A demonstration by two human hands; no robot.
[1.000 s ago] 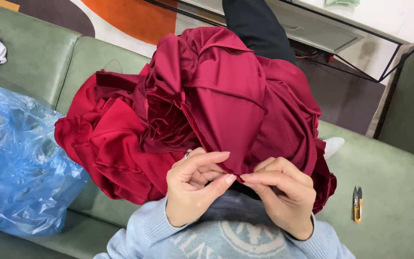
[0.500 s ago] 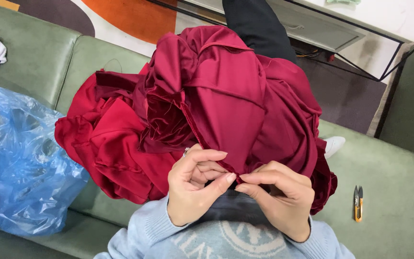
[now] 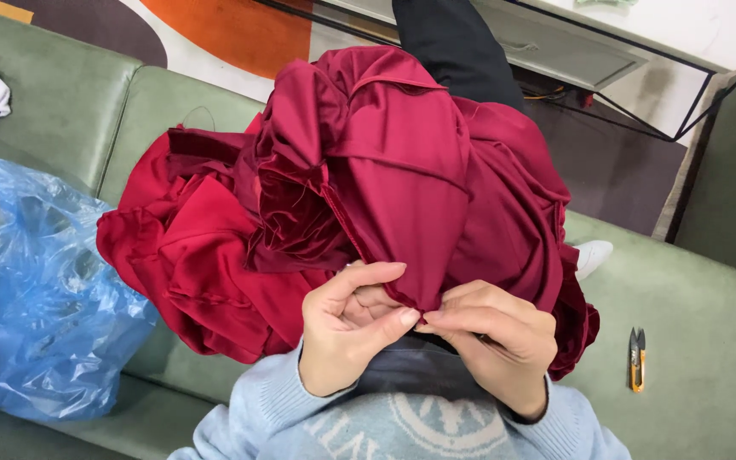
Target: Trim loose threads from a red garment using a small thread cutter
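**Both hands pinch the red fabric edge**

The left hand (image 3: 353,328) and right hand (image 3: 496,345) each grip the lower edge of the dark red satin garment (image 3: 359,187) between thumb and fingers, fingertips nearly touching. The garment lies bunched over the lap on the green sofa (image 3: 692,341), between a blue plastic bag (image 3: 27,298) and yellow thread snips (image 3: 636,359)

Your left hand (image 3: 353,328) and right hand (image 3: 491,341) pinch the hem of a dark red garment (image 3: 402,170): woven cloth w/ satin-like finish, smooth, soft sheen on folds, fine gathers along seams. Sofa (image 3: 700,341): green upholstery, matt, slightly napped, leather- or suede-like; exact type can't be told. Bag (image 3: 36,307): thin blue plastic film, translucent, glossy, heavily crinkled. Thread snips (image 3: 636,359): yellow-orange plastic grip, dark metal blades. Your sweater sleeves (image 3: 257,409): light blue knit, matt, ribbed cuffs.
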